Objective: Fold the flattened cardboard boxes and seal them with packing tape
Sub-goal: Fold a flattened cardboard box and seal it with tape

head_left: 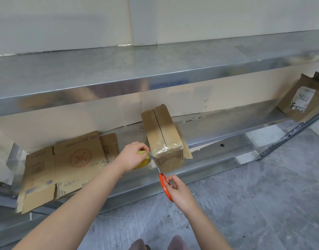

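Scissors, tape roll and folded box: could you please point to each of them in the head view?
scissors (162,183), head view, on the orange handle.
tape roll (145,161), head view, on its yellow side.
box (170,136), head view, on the top face, right of the seam.

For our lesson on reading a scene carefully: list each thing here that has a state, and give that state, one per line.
Folded box: upright on lower shelf, top seam taped.
Tape roll: held in left hand.
Tape strip: stretched between box and roll.
Scissors: held in right hand, blades at the strip.
Flattened box: lying flat, unfolded.
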`<action>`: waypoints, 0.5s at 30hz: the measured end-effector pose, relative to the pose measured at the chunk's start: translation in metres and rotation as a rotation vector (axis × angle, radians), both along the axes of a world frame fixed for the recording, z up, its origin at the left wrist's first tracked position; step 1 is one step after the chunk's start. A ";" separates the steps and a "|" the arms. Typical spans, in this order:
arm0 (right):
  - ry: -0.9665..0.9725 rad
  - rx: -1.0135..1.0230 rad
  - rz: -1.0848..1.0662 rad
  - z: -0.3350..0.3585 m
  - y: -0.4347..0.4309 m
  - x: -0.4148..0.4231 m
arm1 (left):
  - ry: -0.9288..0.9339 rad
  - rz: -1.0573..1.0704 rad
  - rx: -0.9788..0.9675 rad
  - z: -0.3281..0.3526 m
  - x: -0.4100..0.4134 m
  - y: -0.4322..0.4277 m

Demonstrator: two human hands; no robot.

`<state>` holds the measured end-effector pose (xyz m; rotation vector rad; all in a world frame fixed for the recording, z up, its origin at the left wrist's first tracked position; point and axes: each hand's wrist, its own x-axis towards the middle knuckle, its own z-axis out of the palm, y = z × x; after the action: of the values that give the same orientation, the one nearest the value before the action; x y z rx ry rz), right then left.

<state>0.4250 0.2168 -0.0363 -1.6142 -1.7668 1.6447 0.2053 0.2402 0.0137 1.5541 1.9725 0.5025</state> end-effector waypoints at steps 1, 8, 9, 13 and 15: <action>0.003 0.007 0.002 -0.001 0.001 0.000 | -0.004 0.004 0.001 0.000 0.000 0.000; -0.036 0.123 -0.011 -0.009 0.010 0.003 | 0.006 -0.022 0.018 0.000 -0.007 0.001; -0.056 0.147 -0.019 -0.009 0.013 0.004 | 0.002 -0.034 0.030 0.000 -0.008 0.002; -0.164 0.224 0.004 -0.010 0.027 0.008 | 0.021 -0.074 0.039 -0.002 -0.011 0.006; -0.219 0.255 0.041 -0.014 0.034 0.011 | 0.036 -0.091 0.050 -0.005 -0.012 0.009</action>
<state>0.4364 0.2506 -0.0504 -1.6990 -2.0310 1.2342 0.1932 0.2495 0.0087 1.6864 1.9197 0.4932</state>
